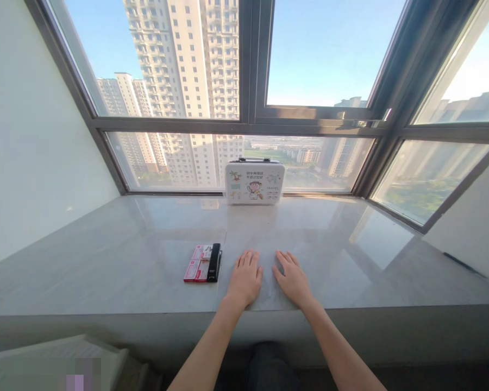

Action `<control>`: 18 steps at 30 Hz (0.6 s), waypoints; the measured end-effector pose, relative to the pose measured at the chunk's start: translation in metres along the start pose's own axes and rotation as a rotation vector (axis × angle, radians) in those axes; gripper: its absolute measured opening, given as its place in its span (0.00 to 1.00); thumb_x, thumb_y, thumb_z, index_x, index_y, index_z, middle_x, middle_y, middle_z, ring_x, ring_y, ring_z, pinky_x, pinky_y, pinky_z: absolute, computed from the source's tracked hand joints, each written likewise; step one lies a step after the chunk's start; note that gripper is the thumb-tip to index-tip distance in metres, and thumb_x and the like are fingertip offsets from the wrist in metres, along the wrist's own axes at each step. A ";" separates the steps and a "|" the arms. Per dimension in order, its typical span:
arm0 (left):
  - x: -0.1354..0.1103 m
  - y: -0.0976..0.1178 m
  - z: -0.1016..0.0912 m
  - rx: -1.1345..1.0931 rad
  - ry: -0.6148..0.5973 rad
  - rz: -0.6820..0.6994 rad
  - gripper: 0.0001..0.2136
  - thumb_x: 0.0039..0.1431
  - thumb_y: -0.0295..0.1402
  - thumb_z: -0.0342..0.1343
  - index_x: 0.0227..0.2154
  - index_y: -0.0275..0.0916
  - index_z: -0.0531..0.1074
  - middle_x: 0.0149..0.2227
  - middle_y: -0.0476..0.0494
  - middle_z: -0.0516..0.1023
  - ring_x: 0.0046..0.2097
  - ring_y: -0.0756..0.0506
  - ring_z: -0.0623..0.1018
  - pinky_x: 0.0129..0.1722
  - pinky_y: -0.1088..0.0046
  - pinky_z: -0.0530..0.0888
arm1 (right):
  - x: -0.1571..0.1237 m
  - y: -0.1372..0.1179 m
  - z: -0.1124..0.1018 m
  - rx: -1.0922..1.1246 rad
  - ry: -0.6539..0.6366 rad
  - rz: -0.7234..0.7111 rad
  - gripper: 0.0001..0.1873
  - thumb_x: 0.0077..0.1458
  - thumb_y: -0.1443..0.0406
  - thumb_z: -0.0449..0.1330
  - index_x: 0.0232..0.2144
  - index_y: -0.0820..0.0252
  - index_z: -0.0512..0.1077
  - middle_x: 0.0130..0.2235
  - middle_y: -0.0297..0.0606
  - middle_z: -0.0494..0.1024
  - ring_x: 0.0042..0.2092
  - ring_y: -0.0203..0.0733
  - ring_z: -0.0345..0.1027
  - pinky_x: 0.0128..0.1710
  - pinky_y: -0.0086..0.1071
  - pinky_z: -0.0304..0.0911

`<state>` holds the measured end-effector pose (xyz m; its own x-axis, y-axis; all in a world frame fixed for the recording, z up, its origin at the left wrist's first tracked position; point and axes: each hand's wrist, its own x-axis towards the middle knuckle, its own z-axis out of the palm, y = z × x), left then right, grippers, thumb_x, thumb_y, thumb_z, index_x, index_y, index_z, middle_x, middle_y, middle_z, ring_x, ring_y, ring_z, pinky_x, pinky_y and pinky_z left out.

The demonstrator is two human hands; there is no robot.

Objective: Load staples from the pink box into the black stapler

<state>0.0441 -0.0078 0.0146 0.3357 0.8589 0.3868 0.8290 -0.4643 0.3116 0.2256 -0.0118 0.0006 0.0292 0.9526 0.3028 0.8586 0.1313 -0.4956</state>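
My left hand (245, 278) lies palm down on the pale marble sill (118, 260), fingers stretched forward, holding nothing. To its right, a short gap away, my right hand (292, 276) rests flat as well with its fingers out. Just left of my left hand is a black stapler (214, 263), lying lengthwise and apart from the fingers. Against the stapler's left side are red-and-white small boxes (193, 268), with a smaller pale box (206, 252) at the upper end. Their printing is too small to read.
A white case (255, 183) with cartoon prints and a dark handle stands upright at the back, by the window. Dark window frames (179, 126) border the sill, with a metal latch (362, 123) at right. A light-coloured piece of furniture (57, 355) shows at lower left.
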 end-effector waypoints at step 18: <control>-0.005 -0.005 0.015 0.177 -0.088 -0.104 0.28 0.70 0.48 0.32 0.68 0.46 0.54 0.71 0.48 0.51 0.71 0.42 0.49 0.69 0.52 0.47 | -0.019 -0.008 0.013 -0.464 -0.129 0.065 0.35 0.67 0.46 0.34 0.71 0.48 0.42 0.73 0.32 0.41 0.72 0.56 0.26 0.66 0.58 0.28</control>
<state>0.0453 -0.0066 -0.0023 0.2751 0.9194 0.2812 0.9244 -0.3333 0.1856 0.2117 -0.0272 -0.0120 0.0517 0.9850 0.1649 0.9956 -0.0378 -0.0863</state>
